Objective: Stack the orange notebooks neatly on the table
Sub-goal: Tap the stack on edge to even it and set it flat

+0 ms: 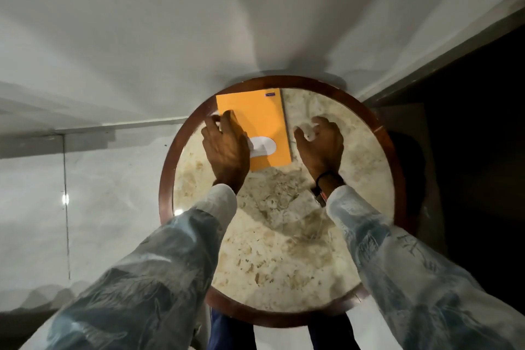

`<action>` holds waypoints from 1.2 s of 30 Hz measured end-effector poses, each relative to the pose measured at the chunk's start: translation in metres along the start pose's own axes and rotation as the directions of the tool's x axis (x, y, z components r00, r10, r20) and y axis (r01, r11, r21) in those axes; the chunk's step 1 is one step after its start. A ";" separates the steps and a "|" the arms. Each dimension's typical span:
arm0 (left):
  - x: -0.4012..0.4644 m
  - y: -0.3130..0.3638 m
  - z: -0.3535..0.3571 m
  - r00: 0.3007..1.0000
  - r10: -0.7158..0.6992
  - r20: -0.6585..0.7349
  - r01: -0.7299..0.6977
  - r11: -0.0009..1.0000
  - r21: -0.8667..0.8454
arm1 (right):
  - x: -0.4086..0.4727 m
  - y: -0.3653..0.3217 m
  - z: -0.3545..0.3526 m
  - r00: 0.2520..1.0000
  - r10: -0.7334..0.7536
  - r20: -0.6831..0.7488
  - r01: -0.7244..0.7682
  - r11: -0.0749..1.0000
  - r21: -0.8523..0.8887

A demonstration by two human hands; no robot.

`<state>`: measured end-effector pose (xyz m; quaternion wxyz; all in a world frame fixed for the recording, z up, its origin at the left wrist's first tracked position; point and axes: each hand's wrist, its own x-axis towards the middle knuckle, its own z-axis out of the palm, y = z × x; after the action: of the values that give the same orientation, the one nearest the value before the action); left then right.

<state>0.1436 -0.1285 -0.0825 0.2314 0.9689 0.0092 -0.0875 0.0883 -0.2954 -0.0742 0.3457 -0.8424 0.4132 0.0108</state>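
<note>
1. White walls meet in a corner behind a round table [166, 196] with a dark polished wooden rim and a glossy, mottled beige stone top.
2. One orange notebook [262, 122] shows from above, a flat rectangle with a smooth cover, a white oval label near its close end and a small dark mark at its far corner. It lies at the far left edge of the tabletop; whether more lie under it I cannot tell.
3. My left hand [225, 148] rests palm down on the notebook's left side, fingers curled over its left edge.
4. My right hand [321, 142] sits just right of the notebook, apart from it, fingers loosely curled and holding nothing.
5. Two pale patterned sleeves [395, 253] cover my forearms; a dark band [329, 176] circles my right wrist.
</note>
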 end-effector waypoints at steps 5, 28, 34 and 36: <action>-0.012 0.015 0.021 0.943 0.243 0.226 -0.280 0.948 0.149 | -0.066 0.072 -0.043 0.962 0.228 -0.149 -0.234 0.972 -0.022; -0.007 -0.006 0.065 0.924 0.245 0.293 -0.316 0.921 0.227 | 0.060 0.022 -0.005 0.981 -0.176 -0.084 0.171 0.983 -0.060; -0.009 -0.007 0.066 0.926 0.233 0.296 -0.306 0.924 0.229 | 0.061 0.026 -0.003 0.968 -0.220 -0.123 0.211 0.974 -0.083; -0.008 -0.008 0.067 0.926 0.239 0.292 -0.308 0.925 0.220 | 0.059 0.024 -0.004 0.966 -0.228 -0.125 0.219 0.972 -0.083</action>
<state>0.1240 -0.1513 -0.1432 0.1105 0.9626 -0.1692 -0.1805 0.1096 -0.3487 -0.1028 0.2871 -0.8938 0.3373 -0.0703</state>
